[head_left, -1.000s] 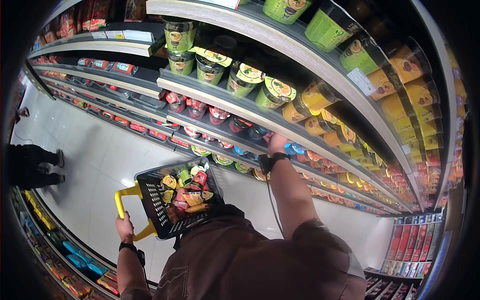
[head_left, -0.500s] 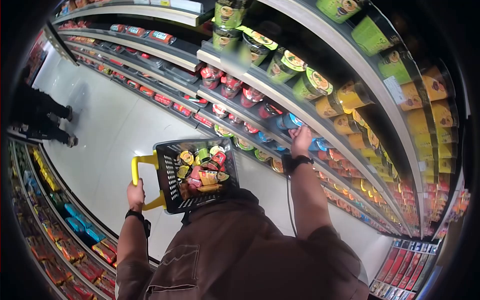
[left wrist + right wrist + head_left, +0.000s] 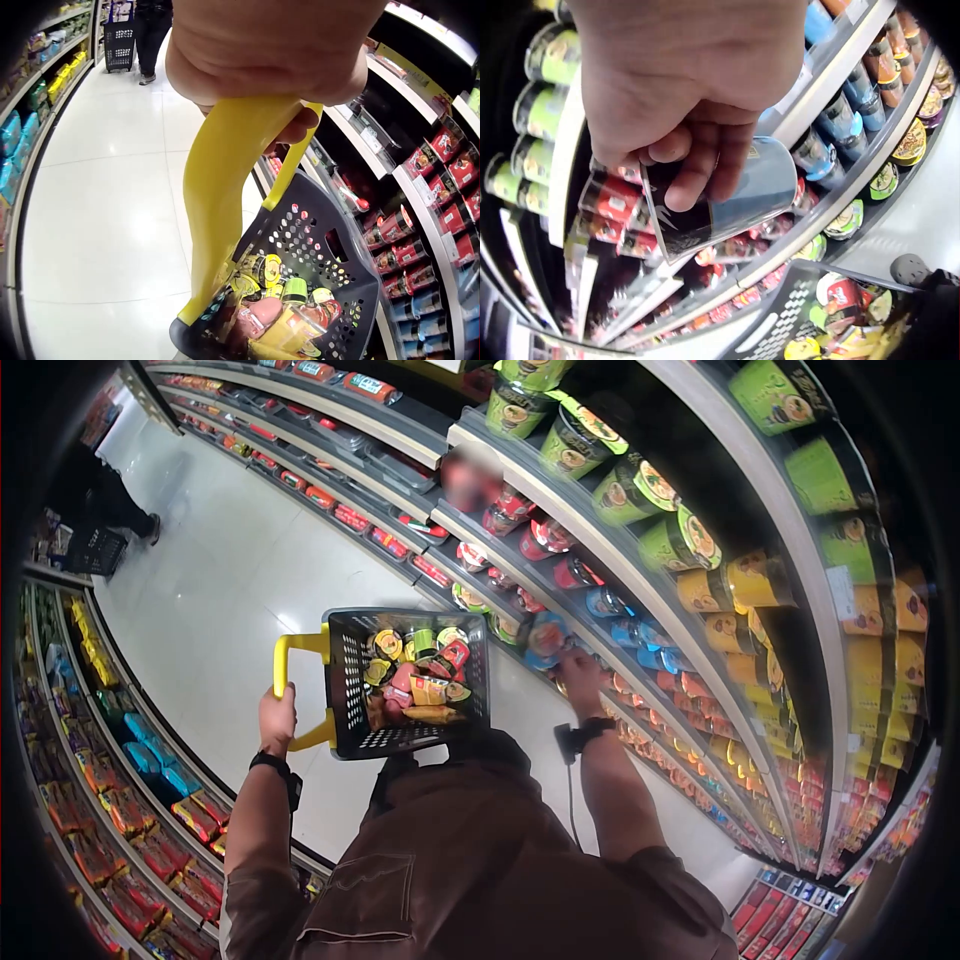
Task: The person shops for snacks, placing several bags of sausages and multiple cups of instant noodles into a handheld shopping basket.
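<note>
My right hand point(image 3: 583, 682) grips a blue and black instant noodle cup point(image 3: 754, 184), fingers wrapped over its side in the right wrist view. In the head view the cup is blurred, off the shelf front and to the right of the basket. My left hand point(image 3: 277, 718) holds the yellow handle point(image 3: 217, 180) of a dark grey shopping basket point(image 3: 350, 745). Inside the basket lie several noodle cups with yellow, green and red lids, a pink package point(image 3: 259, 315) and yellow packets point(image 3: 289, 334).
Shelves of green noodle cups point(image 3: 575, 445), red cups point(image 3: 545, 538) and blue cups point(image 3: 655, 658) run along the right. Packaged goods fill the left shelf point(image 3: 130, 800). Farther up the aisle a person in dark trousers point(image 3: 154, 34) stands beside a dark basket point(image 3: 120, 46).
The right hand has drawn the blue noodle cup out from the shelf, down toward the basket. The left hand keeps its hold on the handle. The head view has shifted.
</note>
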